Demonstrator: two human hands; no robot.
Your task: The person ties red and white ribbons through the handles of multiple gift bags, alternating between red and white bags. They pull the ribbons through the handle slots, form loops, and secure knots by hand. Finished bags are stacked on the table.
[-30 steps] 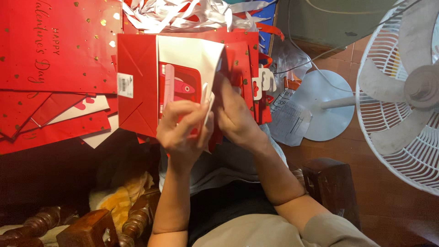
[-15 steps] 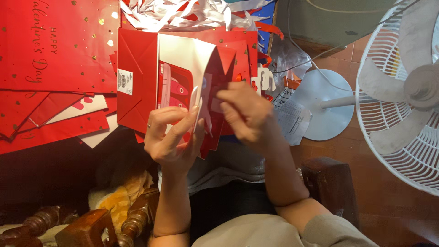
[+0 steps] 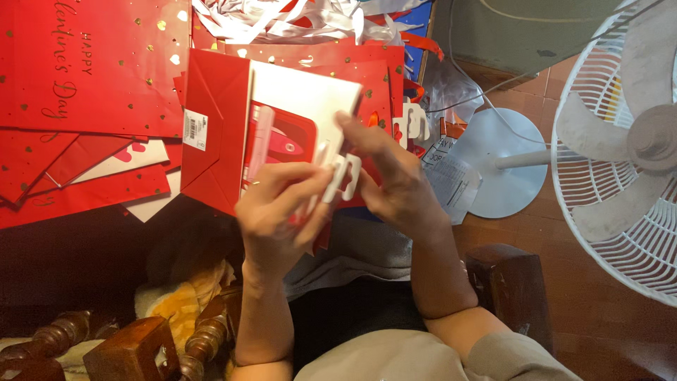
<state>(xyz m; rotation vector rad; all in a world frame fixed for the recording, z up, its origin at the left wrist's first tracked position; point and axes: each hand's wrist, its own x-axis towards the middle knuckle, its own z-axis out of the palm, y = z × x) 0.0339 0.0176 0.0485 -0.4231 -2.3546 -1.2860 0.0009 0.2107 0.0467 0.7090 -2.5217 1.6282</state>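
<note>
Together, both hands (image 3: 338, 197) on white handle (image 3: 343, 176)

A dark counter (image 3: 84, 261) carries overlapping red paper bags (image 3: 92, 70) and flat red and white card sheets (image 3: 106, 169). The tiled floor (image 3: 606, 331) bears a white fan's round base (image 3: 493, 166).

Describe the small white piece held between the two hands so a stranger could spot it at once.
Start at the folded red paper bag with a white inside, lying in the middle of the pile of red bags. Just below its right edge, the left hand and right hand meet. Between their fingertips is the white plastic piece, the only small, looped, handle-like white shape there.
</note>
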